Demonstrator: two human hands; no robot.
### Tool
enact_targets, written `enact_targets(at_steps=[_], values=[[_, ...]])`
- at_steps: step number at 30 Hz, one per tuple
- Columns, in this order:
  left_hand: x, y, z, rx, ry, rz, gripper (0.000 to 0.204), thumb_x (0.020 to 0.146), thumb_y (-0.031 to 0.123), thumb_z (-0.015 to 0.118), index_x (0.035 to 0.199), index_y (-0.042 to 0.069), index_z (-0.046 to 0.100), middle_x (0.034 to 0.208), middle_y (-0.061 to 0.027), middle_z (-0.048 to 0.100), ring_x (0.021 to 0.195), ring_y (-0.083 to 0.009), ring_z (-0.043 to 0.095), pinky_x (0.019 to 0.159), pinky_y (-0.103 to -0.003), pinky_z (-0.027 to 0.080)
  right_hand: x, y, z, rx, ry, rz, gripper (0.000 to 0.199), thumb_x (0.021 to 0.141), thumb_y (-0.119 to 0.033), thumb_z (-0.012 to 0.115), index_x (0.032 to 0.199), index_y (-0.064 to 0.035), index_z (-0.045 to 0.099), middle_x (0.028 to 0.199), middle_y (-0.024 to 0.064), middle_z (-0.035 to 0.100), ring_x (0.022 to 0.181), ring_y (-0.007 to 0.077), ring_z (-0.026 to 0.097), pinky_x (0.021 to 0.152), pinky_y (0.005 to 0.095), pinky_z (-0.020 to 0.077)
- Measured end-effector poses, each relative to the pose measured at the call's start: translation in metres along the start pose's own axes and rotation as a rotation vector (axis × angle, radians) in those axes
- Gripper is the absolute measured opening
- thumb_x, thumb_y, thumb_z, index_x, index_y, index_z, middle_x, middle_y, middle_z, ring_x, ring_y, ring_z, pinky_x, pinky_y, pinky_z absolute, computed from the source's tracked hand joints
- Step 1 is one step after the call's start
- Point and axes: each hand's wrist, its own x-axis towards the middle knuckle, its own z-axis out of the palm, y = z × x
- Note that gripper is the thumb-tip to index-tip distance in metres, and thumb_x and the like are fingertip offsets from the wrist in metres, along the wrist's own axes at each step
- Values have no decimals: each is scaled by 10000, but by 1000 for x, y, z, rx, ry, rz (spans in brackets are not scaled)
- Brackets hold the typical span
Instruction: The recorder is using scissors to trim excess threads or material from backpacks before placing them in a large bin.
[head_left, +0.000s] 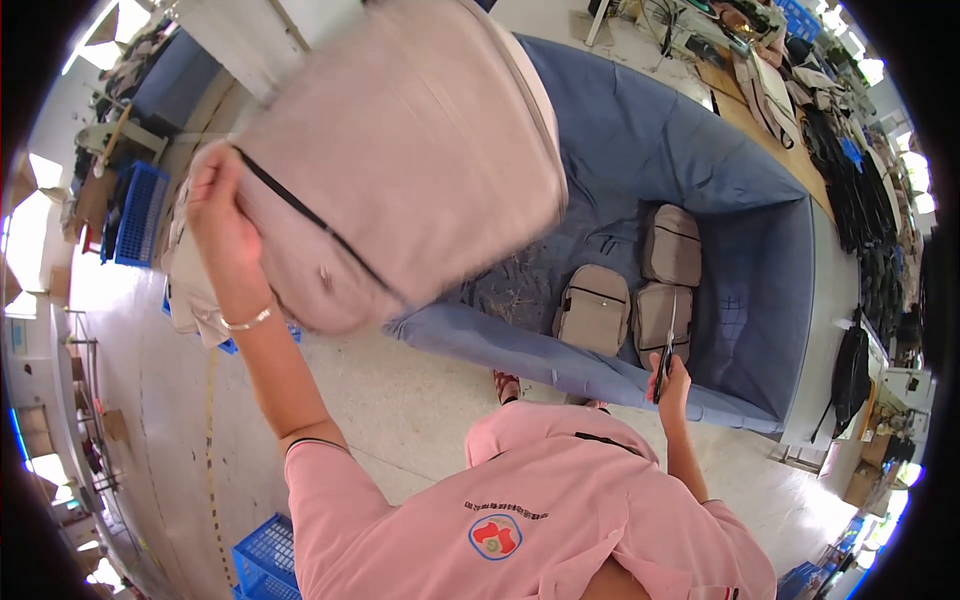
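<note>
1. Far left of the frame: a blue plastic crate [140,215] stands by the floor's edge.
2. Upper left: the left hand [222,225] is raised, fingers clamped on the edge of a beige bag [410,160] held high, blurred.
3. Centre: a blue cloth-lined bin [700,170] holds three beige bags [632,290] lying side by side.
4. Lower right of centre: the right hand [672,385] is closed around dark scissors [665,360], over the bin's near rim.
</note>
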Motion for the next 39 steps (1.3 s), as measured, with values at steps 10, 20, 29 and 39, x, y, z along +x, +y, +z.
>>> enact_targets(at_steps=[10, 20, 29, 39], values=[[161, -235, 60, 69, 402, -101, 261, 825, -7, 702, 1079, -57, 671, 1061, -130, 689, 958, -215, 639, 874, -332, 517, -38, -1, -41, -523, 356, -14, 439, 879, -306, 763, 733, -30, 455, 508, 96, 460, 411, 190, 454, 425, 363, 375], [-93, -384, 141, 421, -71, -334, 278, 810, -38, 593, 1062, 24, 694, 873, -18, 642, 705, -112, 567, 600, -251, 463, -22, 32, -104, -706, 365, 36, 533, 823, -482, 760, 806, -22, 492, 629, 204, 573, 651, 456, 585, 582, 479, 444], [-384, -407, 301, 429, -715, -862, 198, 943, 189, 668, 1080, 46, 681, 856, -9, 662, 708, -74, 612, 594, -206, 500, 63, 69, -272, -777, 443, 173, 432, 817, -342, 767, 968, -9, 537, 792, 178, 657, 760, 392, 647, 667, 463, 489], [-651, -555, 421, 682, -953, -1384, 314, 941, 360, 657, 1087, 82, 660, 884, -12, 655, 739, -117, 616, 625, -263, 482, 142, 173, -436, -815, 527, 126, 531, 846, -247, 724, 1273, -16, 510, 928, 167, 665, 820, 379, 656, 707, 452, 516]])
